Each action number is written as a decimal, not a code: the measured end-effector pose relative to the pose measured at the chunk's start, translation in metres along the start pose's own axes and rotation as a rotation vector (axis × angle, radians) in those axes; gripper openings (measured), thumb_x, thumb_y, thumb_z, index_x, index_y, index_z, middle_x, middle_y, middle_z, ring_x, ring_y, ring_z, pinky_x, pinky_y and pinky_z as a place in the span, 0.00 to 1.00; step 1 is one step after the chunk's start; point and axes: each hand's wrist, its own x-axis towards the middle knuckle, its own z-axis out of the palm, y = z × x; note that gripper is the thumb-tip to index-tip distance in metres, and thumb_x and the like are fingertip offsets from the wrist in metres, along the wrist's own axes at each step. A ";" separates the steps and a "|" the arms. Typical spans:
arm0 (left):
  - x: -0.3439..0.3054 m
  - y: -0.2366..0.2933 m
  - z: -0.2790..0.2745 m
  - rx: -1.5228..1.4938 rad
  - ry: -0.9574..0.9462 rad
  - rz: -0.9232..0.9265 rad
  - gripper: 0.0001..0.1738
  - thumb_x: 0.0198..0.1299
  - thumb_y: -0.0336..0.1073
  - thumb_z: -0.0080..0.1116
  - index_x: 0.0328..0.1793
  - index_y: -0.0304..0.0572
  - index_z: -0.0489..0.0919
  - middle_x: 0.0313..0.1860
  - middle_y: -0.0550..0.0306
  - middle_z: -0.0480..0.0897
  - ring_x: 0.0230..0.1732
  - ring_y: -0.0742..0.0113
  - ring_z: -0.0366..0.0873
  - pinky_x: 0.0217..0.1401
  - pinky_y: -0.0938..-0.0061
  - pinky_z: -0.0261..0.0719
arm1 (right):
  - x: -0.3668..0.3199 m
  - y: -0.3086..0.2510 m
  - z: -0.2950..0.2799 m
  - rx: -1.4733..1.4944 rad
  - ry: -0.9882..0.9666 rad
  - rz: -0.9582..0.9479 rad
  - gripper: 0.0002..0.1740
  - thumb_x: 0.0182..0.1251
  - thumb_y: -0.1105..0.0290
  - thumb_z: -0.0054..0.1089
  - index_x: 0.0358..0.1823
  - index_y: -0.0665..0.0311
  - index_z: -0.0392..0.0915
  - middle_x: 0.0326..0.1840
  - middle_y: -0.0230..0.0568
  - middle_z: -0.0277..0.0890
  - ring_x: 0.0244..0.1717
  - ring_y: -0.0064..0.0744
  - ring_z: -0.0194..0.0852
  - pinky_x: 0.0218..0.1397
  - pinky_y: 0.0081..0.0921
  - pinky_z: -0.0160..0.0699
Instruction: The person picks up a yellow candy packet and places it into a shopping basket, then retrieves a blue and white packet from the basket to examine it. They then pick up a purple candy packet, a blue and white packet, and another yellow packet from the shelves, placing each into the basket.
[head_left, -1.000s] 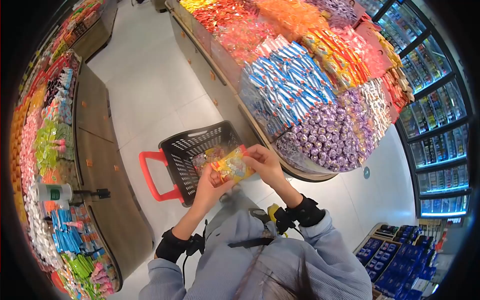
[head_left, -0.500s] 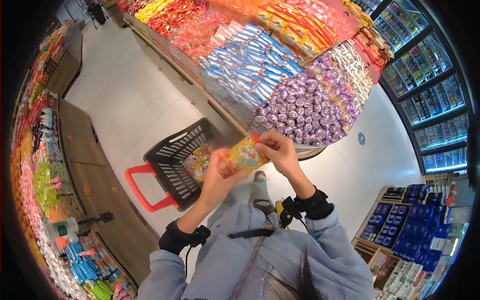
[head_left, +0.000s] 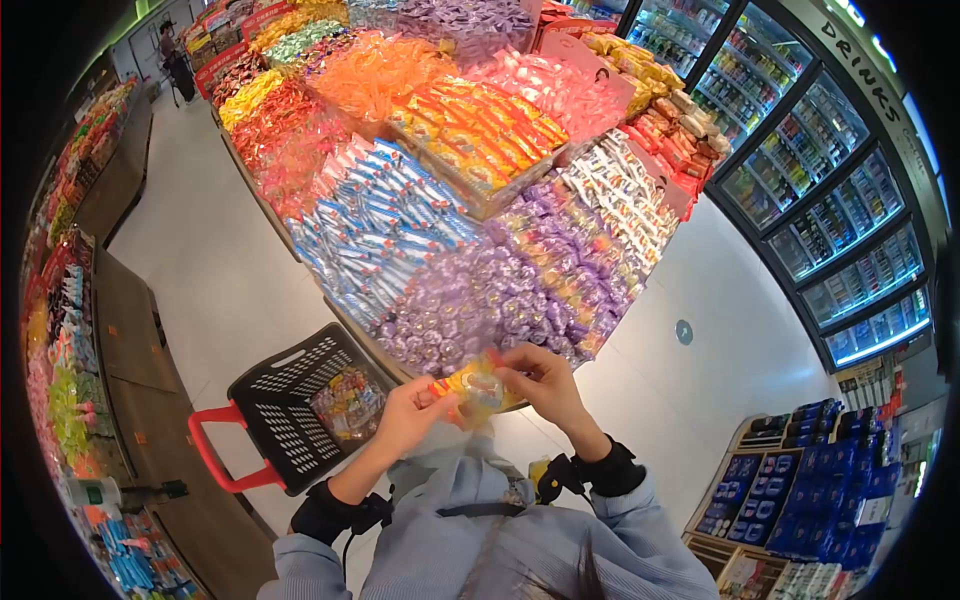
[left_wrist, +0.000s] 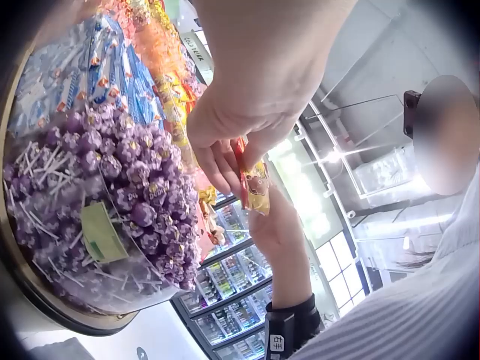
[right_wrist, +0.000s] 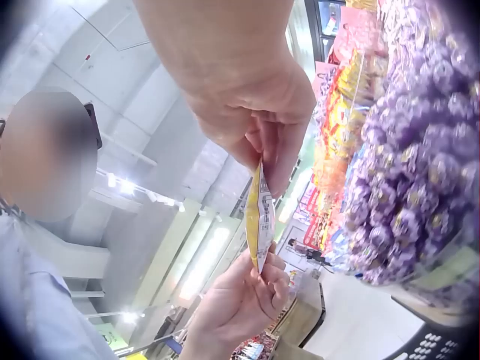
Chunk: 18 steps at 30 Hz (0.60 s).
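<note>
Between both hands, in front of the body, is a small yellow candy packet (head_left: 478, 388) with red at its ends. My left hand (head_left: 408, 416) pinches one end between thumb and fingers. My right hand (head_left: 545, 385) pinches the opposite end. From the right wrist view the packet (right_wrist: 260, 217) appears edge-on, slim and slightly bulging, with print on its pale side. Just beyond the hands lie purple-wrapped lollipops (head_left: 460, 310) in a clear-walled bin. To the left stands a black shopping basket (head_left: 272, 388) with a red handle, holding shiny candy packets (head_left: 350, 405).
Blue-and-white wrapped sweets (head_left: 380, 225) and orange packets (head_left: 480, 130) fill the candy island ahead. Another candy shelf (head_left: 130, 370) runs along the left. Drinks fridges (head_left: 840, 220) line the right, with blue packages (head_left: 850, 480) below. A person (head_left: 176, 62) stands far off.
The head view has swung up and right, so the basket sits further left and more of the candy island shows. Both hands still hold the packet, now near the lollipop bin's edge.
</note>
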 end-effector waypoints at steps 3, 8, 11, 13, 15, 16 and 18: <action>0.023 0.000 0.035 -0.057 0.017 0.017 0.05 0.56 0.28 0.54 0.34 0.33 0.72 0.28 0.57 0.79 0.28 0.79 0.75 0.30 0.85 0.74 | 0.004 0.008 -0.036 -0.005 0.040 -0.066 0.06 0.55 0.76 0.58 0.35 0.67 0.74 0.29 0.29 0.73 0.30 0.13 0.68 0.32 0.11 0.66; 0.052 0.016 0.067 -0.078 0.096 0.086 0.05 0.56 0.28 0.54 0.35 0.33 0.71 0.27 0.59 0.78 0.28 0.80 0.75 0.28 0.85 0.74 | 0.017 0.009 -0.077 0.057 -0.101 -0.016 0.12 0.57 0.74 0.56 0.42 0.69 0.71 0.38 0.34 0.72 0.37 0.18 0.70 0.43 0.15 0.70; 0.066 0.031 0.069 -0.014 0.068 0.078 0.05 0.57 0.28 0.52 0.33 0.34 0.71 0.26 0.60 0.79 0.29 0.83 0.72 0.28 0.87 0.68 | 0.028 0.006 -0.086 0.158 -0.111 -0.019 0.13 0.58 0.75 0.55 0.45 0.70 0.69 0.39 0.36 0.72 0.37 0.20 0.72 0.40 0.17 0.75; 0.075 0.047 0.063 0.049 0.005 0.068 0.04 0.56 0.27 0.54 0.34 0.34 0.72 0.27 0.61 0.78 0.31 0.83 0.73 0.29 0.87 0.69 | 0.037 0.003 -0.090 0.213 -0.098 0.002 0.14 0.58 0.76 0.54 0.46 0.70 0.68 0.40 0.37 0.72 0.37 0.23 0.73 0.37 0.18 0.78; 0.088 0.064 0.055 0.172 -0.015 0.096 0.04 0.56 0.28 0.53 0.36 0.34 0.73 0.29 0.60 0.79 0.32 0.80 0.74 0.34 0.84 0.70 | 0.049 0.001 -0.097 0.248 -0.098 0.002 0.14 0.58 0.78 0.53 0.46 0.71 0.67 0.41 0.39 0.72 0.38 0.26 0.74 0.33 0.21 0.81; 0.095 0.074 0.048 0.294 -0.021 0.160 0.05 0.56 0.28 0.52 0.36 0.34 0.73 0.29 0.60 0.79 0.32 0.78 0.75 0.35 0.83 0.71 | 0.053 -0.004 -0.099 0.253 -0.080 0.004 0.14 0.58 0.78 0.53 0.46 0.72 0.67 0.41 0.40 0.72 0.38 0.26 0.74 0.33 0.21 0.81; 0.113 0.094 0.029 0.457 -0.002 0.261 0.06 0.57 0.29 0.51 0.37 0.34 0.74 0.30 0.58 0.79 0.33 0.75 0.76 0.38 0.81 0.72 | 0.065 -0.010 -0.106 0.259 -0.019 -0.032 0.14 0.58 0.80 0.52 0.46 0.74 0.66 0.41 0.42 0.73 0.39 0.27 0.74 0.34 0.21 0.81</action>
